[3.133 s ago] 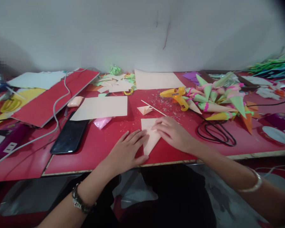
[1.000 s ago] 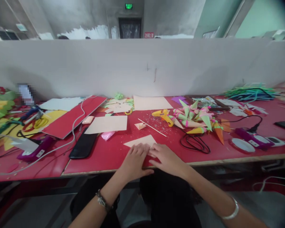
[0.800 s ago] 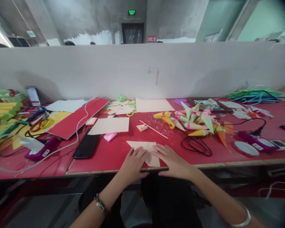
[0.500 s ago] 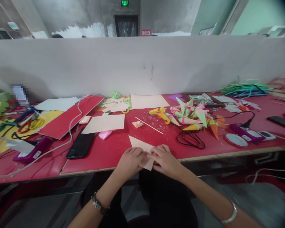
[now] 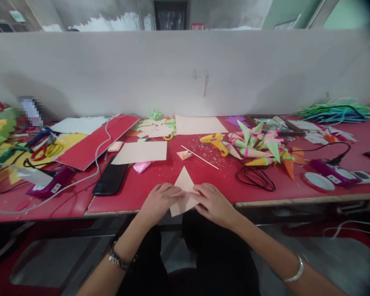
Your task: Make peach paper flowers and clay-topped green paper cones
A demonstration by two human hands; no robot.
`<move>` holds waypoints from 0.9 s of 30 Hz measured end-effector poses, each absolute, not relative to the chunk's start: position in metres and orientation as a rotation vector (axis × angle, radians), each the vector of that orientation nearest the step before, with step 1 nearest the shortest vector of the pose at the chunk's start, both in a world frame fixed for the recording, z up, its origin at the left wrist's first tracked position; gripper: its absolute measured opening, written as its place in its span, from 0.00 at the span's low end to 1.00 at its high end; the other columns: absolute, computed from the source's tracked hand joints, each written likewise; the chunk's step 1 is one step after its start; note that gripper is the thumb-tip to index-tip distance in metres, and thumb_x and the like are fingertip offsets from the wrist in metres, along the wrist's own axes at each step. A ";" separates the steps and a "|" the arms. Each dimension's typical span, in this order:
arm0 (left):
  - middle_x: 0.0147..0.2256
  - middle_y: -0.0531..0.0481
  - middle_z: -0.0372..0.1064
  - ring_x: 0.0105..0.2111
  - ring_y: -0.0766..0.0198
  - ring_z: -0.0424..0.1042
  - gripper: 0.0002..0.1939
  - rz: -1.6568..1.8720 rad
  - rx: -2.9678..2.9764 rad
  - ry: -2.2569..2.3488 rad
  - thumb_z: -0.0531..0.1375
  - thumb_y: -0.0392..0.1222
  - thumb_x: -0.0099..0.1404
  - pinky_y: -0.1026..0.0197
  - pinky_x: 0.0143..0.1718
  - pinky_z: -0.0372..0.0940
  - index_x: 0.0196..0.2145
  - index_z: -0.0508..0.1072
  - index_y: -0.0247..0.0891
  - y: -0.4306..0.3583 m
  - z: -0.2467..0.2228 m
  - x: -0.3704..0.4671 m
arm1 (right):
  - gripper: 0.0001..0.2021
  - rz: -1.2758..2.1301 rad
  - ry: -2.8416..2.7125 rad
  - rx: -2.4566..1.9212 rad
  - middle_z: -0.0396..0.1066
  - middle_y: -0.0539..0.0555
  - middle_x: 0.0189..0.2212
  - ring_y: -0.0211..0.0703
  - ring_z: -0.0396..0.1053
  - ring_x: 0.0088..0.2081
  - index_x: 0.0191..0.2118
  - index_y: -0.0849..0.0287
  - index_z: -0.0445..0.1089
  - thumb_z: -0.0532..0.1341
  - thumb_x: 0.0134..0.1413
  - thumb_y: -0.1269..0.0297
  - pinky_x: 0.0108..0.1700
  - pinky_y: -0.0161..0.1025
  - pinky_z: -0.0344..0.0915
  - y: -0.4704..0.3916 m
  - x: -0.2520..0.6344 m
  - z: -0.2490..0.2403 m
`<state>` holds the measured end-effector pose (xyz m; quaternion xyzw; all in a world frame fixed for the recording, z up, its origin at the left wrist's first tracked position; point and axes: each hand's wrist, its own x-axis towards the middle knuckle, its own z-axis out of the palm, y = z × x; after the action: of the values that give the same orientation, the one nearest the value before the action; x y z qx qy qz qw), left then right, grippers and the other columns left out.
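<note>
A folded sheet of pale peach paper (image 5: 184, 179) is held at the table's front edge, one pointed corner aimed away from me. My left hand (image 5: 162, 203) pinches its left side, fingers closed on it. On the opposite side my right hand (image 5: 214, 204) grips the paper between thumb and fingers. The lower part of the sheet hangs below my fingers, over my lap. Just beyond the point lie a small folded paper piece (image 5: 183, 154) and a thin pale stick (image 5: 200, 157) on the red table.
A yellow glue gun (image 5: 215, 142) lies beside a heap of paper cones (image 5: 255, 144). Leftward are a black phone (image 5: 110, 179), a peach sheet (image 5: 142, 152), a red board (image 5: 97, 144) and a white cable (image 5: 98, 158). Purple power strips (image 5: 334, 172) sit at both sides. A grey partition (image 5: 142, 74) stands behind.
The paper has turned so its point faces away from me, and my hands have moved slightly apart along its sides. The camera view has tipped downward and shifted a little left.
</note>
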<state>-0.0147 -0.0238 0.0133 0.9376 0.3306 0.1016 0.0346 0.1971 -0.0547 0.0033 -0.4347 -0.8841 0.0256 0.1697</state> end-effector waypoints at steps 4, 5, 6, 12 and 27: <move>0.43 0.51 0.69 0.42 0.65 0.65 0.16 0.445 2.741 0.956 0.50 0.31 0.62 0.62 0.41 0.61 0.43 0.70 0.43 -0.022 0.003 -0.014 | 0.23 0.138 -2.516 -1.213 0.56 0.59 0.55 0.49 0.53 0.55 0.55 0.55 0.58 0.53 0.51 0.67 0.54 0.50 0.52 -0.048 0.200 0.001; 0.43 0.51 0.69 0.42 0.65 0.65 0.17 0.462 2.710 0.933 0.49 0.29 0.61 0.63 0.41 0.61 0.43 0.70 0.43 -0.022 0.002 -0.014 | 0.23 0.177 -2.540 -1.200 0.58 0.58 0.55 0.48 0.54 0.55 0.54 0.56 0.59 0.53 0.51 0.68 0.55 0.50 0.52 -0.046 0.201 0.001; 0.44 0.52 0.69 0.43 0.66 0.65 0.19 0.465 2.693 0.920 0.49 0.27 0.60 0.64 0.42 0.61 0.44 0.69 0.43 -0.021 0.001 -0.014 | 0.21 0.208 -2.560 -1.185 0.60 0.57 0.53 0.47 0.56 0.53 0.53 0.57 0.61 0.53 0.51 0.70 0.54 0.48 0.53 -0.044 0.202 0.002; 0.41 0.50 0.69 0.40 0.62 0.66 0.13 0.414 2.758 1.031 0.55 0.36 0.59 0.61 0.40 0.61 0.43 0.70 0.43 -0.024 0.006 -0.014 | 0.15 0.189 -2.574 -1.100 0.69 0.56 0.42 0.44 0.64 0.42 0.45 0.56 0.69 0.54 0.51 0.72 0.47 0.45 0.59 -0.035 0.205 0.003; 0.24 0.51 0.64 0.25 0.67 0.64 0.16 0.481 2.636 1.343 0.51 0.46 0.63 0.65 0.26 0.55 0.23 0.69 0.34 -0.017 -0.003 -0.011 | 0.07 0.469 -2.207 -1.242 0.67 0.54 0.34 0.40 0.63 0.36 0.33 0.61 0.68 0.57 0.52 0.64 0.39 0.38 0.62 -0.024 0.196 -0.003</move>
<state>-0.0108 -0.0167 -0.0032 0.8771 0.4470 0.1601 0.0723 0.1961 -0.0237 -0.0026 -0.4630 -0.8229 0.1749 0.2792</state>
